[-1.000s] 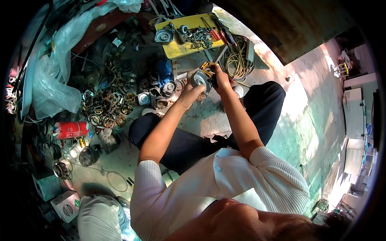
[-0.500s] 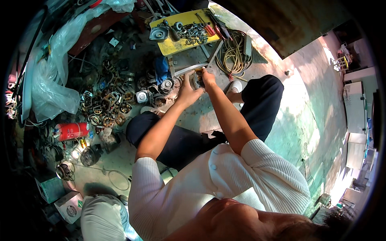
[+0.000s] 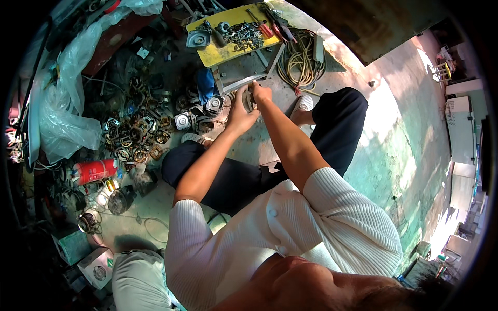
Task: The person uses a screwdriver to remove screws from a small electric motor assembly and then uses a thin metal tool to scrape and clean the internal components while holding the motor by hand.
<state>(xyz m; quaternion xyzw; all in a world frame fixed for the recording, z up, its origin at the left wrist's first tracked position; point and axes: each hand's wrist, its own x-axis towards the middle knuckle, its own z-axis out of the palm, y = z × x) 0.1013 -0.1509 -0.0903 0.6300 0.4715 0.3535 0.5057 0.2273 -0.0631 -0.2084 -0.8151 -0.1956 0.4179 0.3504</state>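
Observation:
Out in front of me, between my knees, both hands close around a small grey metal part [image 3: 250, 100], which looks like a piece of a small motor. My left hand [image 3: 240, 117] grips it from the left with the thumb across the near side. My right hand [image 3: 261, 94] holds its right side, fingers curled over. Much of the part is hidden by the fingers. Just beyond stands a low yellow table [image 3: 212, 58], carrying a pile of screws and small hardware [image 3: 243, 36], red-handled screwdrivers [image 3: 264, 29] and a square metal housing [image 3: 198, 38].
Coiled cable [image 3: 301, 67] lies right of the table. Motor parts [image 3: 137, 132] heap on the floor at left, near metal housings [image 3: 182, 121] and a blue object [image 3: 205, 85]. Further left are a red cylinder [image 3: 95, 171] and plastic sheeting [image 3: 72, 111]. A rusty panel [image 3: 363, 28] juts in at upper right.
Both hands have shifted slightly away from me with the metal part still between them. My view has tilted a little, so the surroundings sit slightly differently.

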